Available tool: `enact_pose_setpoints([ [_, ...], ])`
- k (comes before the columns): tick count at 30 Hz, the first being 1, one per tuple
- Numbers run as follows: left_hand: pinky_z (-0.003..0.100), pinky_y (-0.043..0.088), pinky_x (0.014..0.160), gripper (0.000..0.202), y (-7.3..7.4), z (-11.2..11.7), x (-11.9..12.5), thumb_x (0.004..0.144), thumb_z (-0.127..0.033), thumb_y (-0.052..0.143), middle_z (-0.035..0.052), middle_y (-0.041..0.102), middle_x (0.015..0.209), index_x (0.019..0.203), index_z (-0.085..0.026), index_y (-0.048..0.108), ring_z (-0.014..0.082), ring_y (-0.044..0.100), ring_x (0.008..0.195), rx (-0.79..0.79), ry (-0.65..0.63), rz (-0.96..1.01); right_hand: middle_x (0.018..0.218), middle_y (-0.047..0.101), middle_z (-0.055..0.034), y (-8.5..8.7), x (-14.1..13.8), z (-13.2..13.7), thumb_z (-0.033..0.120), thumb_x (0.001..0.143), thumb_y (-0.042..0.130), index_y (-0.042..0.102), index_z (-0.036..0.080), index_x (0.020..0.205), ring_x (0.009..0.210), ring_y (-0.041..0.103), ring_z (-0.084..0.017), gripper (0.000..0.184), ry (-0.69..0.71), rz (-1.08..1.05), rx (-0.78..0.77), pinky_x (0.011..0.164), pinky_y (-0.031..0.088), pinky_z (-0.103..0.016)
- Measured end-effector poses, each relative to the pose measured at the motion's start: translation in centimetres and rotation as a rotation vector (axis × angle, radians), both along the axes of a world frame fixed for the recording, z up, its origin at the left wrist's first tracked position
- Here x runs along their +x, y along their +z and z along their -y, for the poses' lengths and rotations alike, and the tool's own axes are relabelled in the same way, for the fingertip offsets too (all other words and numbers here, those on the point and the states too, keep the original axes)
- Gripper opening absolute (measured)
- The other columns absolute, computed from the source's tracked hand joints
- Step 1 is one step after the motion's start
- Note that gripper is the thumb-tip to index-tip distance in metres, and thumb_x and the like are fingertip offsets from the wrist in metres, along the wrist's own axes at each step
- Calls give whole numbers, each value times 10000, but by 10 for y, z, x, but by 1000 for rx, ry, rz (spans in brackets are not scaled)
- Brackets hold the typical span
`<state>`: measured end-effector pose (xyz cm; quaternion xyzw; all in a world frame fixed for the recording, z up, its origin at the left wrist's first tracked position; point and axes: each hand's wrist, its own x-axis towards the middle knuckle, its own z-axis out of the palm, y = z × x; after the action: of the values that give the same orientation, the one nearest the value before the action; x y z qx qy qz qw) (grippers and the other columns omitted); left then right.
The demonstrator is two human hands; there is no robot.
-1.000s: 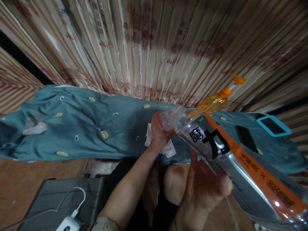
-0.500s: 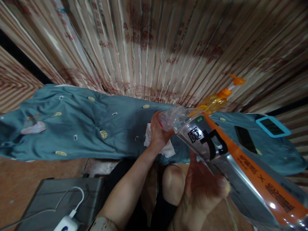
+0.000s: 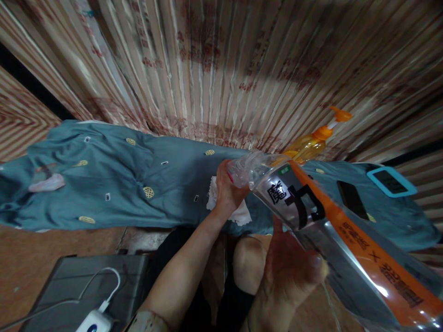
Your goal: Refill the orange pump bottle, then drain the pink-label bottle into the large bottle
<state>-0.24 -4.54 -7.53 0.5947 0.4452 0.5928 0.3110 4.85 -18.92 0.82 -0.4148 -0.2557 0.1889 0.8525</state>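
My right hand (image 3: 290, 272) is wrapped from below around a large clear plastic bottle (image 3: 332, 230) with an orange and silver label. The bottle lies slantwise, its neck end toward my left hand and its base at the lower right. My left hand (image 3: 230, 196) is closed around a small clear container (image 3: 240, 169) with a pinkish edge, right at the bottle's neck. Whether the two touch is hard to tell through the clear plastic. Under my left hand, a white cloth (image 3: 242, 216) lies on the teal sheet (image 3: 180, 184).
An orange pump bottle (image 3: 308, 146) stands behind the large bottle. To the right lie a dark phone (image 3: 352, 199) and a blue-framed digital clock (image 3: 392, 181). A pale crumpled item (image 3: 46, 182) lies far left. A white corded device (image 3: 95, 321) sits on a grey box (image 3: 62, 281). Pleated curtain (image 3: 221, 83) hangs behind.
Almost nothing differs. The large bottle and my right hand have shifted very slightly left; both hands keep their grip.
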Motion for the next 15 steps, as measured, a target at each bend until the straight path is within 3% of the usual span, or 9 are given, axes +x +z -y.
enact_pose_setpoints([
  [4,524,585,1111,802,0,0,0,662,-325,977,126,694,1319,1318,-229,525,337,699,1269,-2,3,5,1430,718,97,-2,-1,0,409,770,765,791,426,1188,1479,609,-240,419,10,7,-10,1158,608,-472],
  [9,545,590,1095,786,0,0,-1,672,-315,975,111,695,1302,1315,-249,529,339,703,1250,0,-11,16,1433,718,65,1,-3,-3,431,781,767,770,382,1279,1502,583,-265,501,0,3,13,1176,584,-521],
  [15,556,593,1092,800,1,0,-2,656,-270,983,101,690,1302,1322,-251,541,337,700,1249,-32,-22,12,1420,717,43,0,-3,-4,452,746,801,773,349,1214,1551,523,-284,480,-16,-8,6,1200,559,-542],
])
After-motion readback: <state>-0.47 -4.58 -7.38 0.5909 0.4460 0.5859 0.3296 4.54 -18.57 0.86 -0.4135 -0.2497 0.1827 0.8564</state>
